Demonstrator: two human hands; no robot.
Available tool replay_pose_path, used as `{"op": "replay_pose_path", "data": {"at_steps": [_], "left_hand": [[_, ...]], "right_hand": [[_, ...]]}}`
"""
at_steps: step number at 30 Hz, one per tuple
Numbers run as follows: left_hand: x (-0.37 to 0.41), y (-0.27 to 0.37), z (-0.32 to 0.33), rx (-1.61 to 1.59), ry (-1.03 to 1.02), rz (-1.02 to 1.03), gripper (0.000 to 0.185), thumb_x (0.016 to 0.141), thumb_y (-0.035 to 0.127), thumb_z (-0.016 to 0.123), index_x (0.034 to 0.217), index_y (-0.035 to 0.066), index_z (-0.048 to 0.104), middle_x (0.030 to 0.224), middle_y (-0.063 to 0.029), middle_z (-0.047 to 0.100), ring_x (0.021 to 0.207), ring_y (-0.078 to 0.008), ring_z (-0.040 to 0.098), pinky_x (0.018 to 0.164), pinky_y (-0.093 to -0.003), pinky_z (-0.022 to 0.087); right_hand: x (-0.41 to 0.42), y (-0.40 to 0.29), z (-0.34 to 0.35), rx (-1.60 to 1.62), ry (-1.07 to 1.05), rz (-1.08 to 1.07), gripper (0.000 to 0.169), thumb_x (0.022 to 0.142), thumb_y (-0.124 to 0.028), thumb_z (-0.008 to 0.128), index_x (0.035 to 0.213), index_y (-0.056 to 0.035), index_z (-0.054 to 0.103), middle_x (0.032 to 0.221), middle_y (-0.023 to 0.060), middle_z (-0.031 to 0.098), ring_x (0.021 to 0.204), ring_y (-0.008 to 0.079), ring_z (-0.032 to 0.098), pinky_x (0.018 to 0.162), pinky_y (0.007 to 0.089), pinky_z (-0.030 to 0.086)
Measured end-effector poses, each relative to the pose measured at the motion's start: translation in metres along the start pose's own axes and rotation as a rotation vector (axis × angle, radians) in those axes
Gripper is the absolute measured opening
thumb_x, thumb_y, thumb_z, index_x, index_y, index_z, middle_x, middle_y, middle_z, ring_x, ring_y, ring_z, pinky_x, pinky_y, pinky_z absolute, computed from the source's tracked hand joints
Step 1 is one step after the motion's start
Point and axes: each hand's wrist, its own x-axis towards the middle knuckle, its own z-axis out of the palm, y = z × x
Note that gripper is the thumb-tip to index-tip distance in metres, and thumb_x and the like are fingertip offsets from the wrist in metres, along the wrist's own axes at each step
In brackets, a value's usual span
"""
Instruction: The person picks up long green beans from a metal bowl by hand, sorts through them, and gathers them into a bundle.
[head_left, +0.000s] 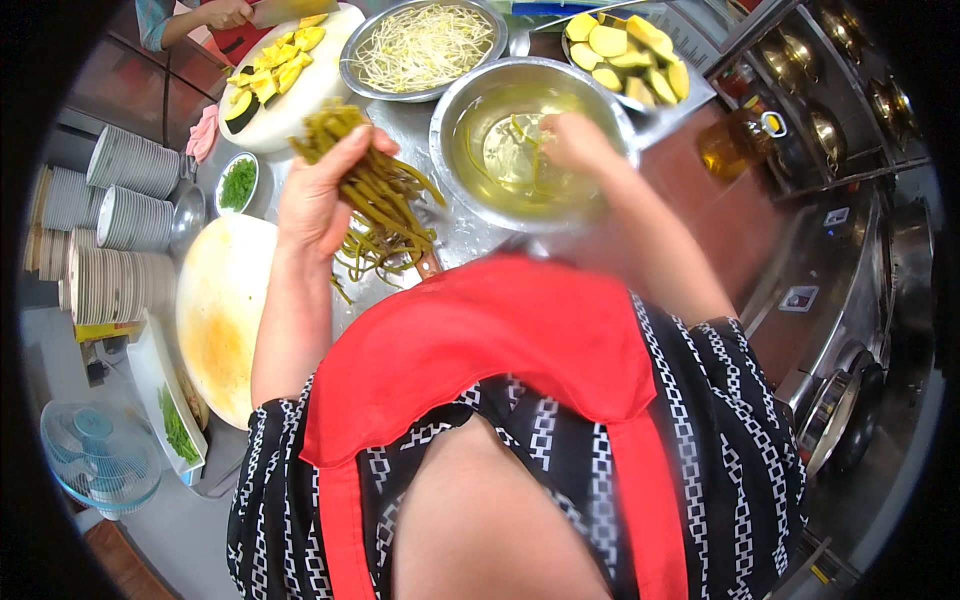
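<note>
My left hand (319, 187) is raised and wrapped around a bundle of olive-green long beans (382, 180), which look pickled. Below it, more long beans (375, 251) lie loosely on the metal table beside a wooden knife handle (427, 264), whose blade is mostly hidden. My right hand (577, 141) reaches into a steel basin (442, 161) of yellowish liquid (487, 112). Its slightly blurred fingers are curled on a few loose bean strands (535, 154), and other strands float nearby.
Bean sprouts (424, 45) fill a steel bowl behind the basin. Sliced yellow-fleshed squash (630, 56) sits at right. Another person's hand (225, 13) holds a cleaver (289, 10) over a cutting board (337, 82). Stacked plates (124, 277) and a round board (225, 300) stand left.
</note>
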Motion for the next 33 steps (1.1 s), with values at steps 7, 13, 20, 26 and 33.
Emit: {"op": "replay_pose_path", "data": {"at_steps": [7,13,20,26,33], "left_hand": [[0.02,-0.038,0.021,-0.175,0.134,-0.302,0.015,0.081,0.008,0.058,0.092,0.002,0.051,0.08,-0.0082,0.058,0.07,-0.0167,0.057,0.067,-0.0286,0.049],[0.033,-0.054,0.029,-0.236,0.117,-0.388,0.017,0.08,0.007,0.058,0.095,0.0,0.056,0.085,-0.0087,0.063,0.07,-0.0127,0.058,0.065,-0.0264,0.049],[0.026,-0.054,0.034,-0.234,0.08,-0.318,0.014,0.076,0.002,0.061,0.089,-0.003,0.06,0.084,-0.0089,0.063,0.068,-0.013,0.057,0.065,-0.0254,0.048],[0.021,-0.049,0.028,-0.166,0.106,-0.239,0.019,0.076,0.002,0.06,0.094,-0.002,0.056,0.081,-0.0086,0.061,0.068,-0.0139,0.057,0.064,-0.0253,0.048],[0.003,0.006,0.0,-0.224,0.11,0.019,0.018,0.079,0.004,0.058,0.096,0.0,0.053,0.081,-0.0082,0.059,0.07,-0.0149,0.056,0.069,-0.0277,0.046]], "right_hand": [[-0.01,-0.034,0.001,0.16,0.165,-0.104,0.019,0.073,-0.014,0.056,0.088,-0.0063,0.064,0.077,0.0188,0.061,0.076,0.0336,0.059,0.07,0.0412,0.046],[-0.049,-0.078,-0.022,0.322,0.421,-0.331,0.016,0.075,-0.015,0.057,0.087,-0.0078,0.064,0.08,0.0143,0.061,0.069,0.0303,0.059,0.065,0.0382,0.047],[-0.058,-0.098,-0.025,0.189,0.369,-0.484,0.018,0.075,-0.012,0.055,0.091,-0.009,0.062,0.073,0.013,0.057,0.066,0.0326,0.058,0.06,0.04,0.047],[-0.058,-0.091,-0.02,0.173,0.325,-0.475,0.015,0.075,-0.012,0.054,0.087,-0.0072,0.061,0.074,0.0146,0.058,0.069,0.0343,0.058,0.064,0.0425,0.046],[-0.037,-0.039,-0.02,0.112,0.238,-0.19,0.017,0.074,-0.011,0.052,0.084,-0.0043,0.063,0.078,0.0189,0.061,0.075,0.0347,0.059,0.071,0.043,0.046]]}}
